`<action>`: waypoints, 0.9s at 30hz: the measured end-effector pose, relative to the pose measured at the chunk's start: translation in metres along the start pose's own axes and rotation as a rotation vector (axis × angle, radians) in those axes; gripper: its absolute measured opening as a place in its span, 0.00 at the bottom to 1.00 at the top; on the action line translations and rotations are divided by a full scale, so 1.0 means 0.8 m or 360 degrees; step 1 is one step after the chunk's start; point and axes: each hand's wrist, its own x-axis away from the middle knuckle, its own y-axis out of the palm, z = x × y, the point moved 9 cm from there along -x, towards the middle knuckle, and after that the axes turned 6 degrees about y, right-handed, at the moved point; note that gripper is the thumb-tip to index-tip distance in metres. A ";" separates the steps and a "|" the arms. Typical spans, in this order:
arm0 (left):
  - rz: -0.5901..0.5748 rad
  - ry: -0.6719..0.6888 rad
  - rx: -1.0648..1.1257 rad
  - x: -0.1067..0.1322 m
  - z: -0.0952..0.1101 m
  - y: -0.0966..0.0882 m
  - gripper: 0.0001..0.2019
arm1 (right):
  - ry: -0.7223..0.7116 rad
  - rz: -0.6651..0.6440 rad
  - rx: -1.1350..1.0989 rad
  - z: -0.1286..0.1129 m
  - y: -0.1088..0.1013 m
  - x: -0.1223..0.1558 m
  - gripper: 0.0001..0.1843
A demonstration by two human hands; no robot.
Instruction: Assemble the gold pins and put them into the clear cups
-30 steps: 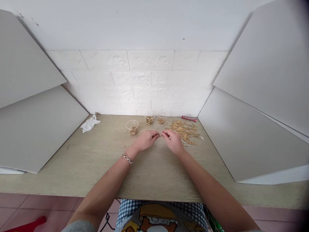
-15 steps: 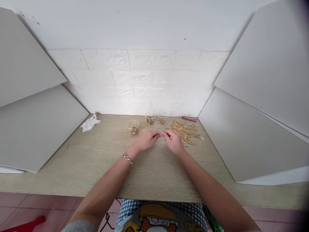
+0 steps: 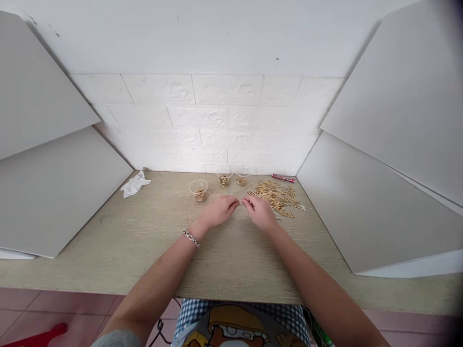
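Note:
My left hand (image 3: 220,210), with a chain bracelet (image 3: 191,239) on its wrist, is closed in a pinch above the table. Facing it, my right hand (image 3: 259,212) pinches too, and the fingertips nearly meet. A tiny gold-coloured piece (image 3: 239,202) shows between them; its exact kind is too small to make out. Right beyond my right hand lies a loose pile of thin gold-coloured sticks (image 3: 275,195). A clear cup (image 3: 198,189) with small golden pieces stands just beyond my left hand.
Two more clear cups, a left one (image 3: 224,179) and a right one (image 3: 242,178), hold golden bits near the brick-patterned wall (image 3: 210,118). A red tube-like packet (image 3: 283,178) lies at the back right, a crumpled white tissue (image 3: 135,185) at the back left. Grey panels (image 3: 383,202) flank the table (image 3: 144,250).
Both hands stay almost in place, fingertips still close together. The small piece between them now shows a bit more golden.

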 end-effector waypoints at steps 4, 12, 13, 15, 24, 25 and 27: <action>-0.0029 0.0031 -0.0121 -0.001 0.003 0.002 0.13 | -0.0095 -0.0095 0.0176 -0.006 0.005 0.000 0.11; -0.0066 0.0116 -0.0340 -0.001 0.009 0.007 0.14 | 0.0041 -0.0154 -0.0076 0.004 0.006 -0.004 0.11; -0.0059 0.0112 -0.0344 -0.001 0.008 0.008 0.15 | 0.0080 -0.0130 -0.0135 0.007 0.006 -0.005 0.11; -0.0032 0.0084 -0.0337 -0.001 0.005 0.007 0.15 | 0.0151 -0.0072 -0.0202 0.011 0.006 -0.004 0.11; -0.0013 0.0017 -0.0406 0.000 0.005 0.005 0.15 | -0.0134 -0.0144 0.0375 -0.012 0.016 0.001 0.12; -0.0037 0.0024 -0.0419 0.000 0.006 0.006 0.15 | -0.0150 -0.0197 0.0434 -0.012 0.018 0.000 0.12; -0.0077 0.0053 -0.0431 0.000 0.008 0.008 0.14 | -0.0124 -0.0285 0.0434 -0.010 0.020 -0.001 0.12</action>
